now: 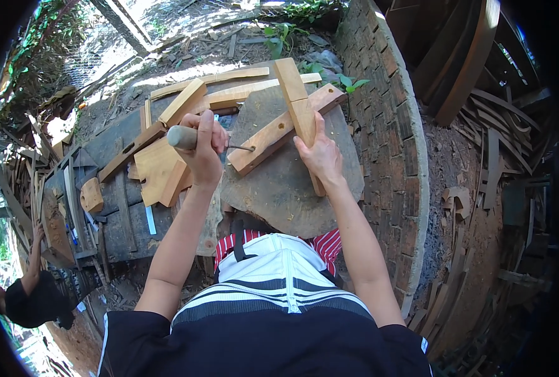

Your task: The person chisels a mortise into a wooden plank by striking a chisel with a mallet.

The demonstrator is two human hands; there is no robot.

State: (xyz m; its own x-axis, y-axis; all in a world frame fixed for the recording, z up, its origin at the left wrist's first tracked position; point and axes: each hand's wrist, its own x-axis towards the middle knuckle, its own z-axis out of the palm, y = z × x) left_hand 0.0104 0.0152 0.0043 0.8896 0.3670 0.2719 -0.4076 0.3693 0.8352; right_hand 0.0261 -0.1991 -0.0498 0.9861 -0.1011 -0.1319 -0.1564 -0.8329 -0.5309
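My left hand is closed around the pale round handle of a tool; its thin metal shaft reaches a hole near the lower left end of a wooden bar with several holes. My right hand grips a lighter timber piece, which lies across that bar at an angle. Both wooden pieces are on a worn grey slab, directly in front of me. Whether the shaft's tip is inside the hole is hard to tell.
Loose boards and offcuts cover the bench's left part. A brick wall runs along my right, with timber strips beyond it. At lower left another person in a dark top has an arm raised toward stacked wood. Plants grow behind the slab.
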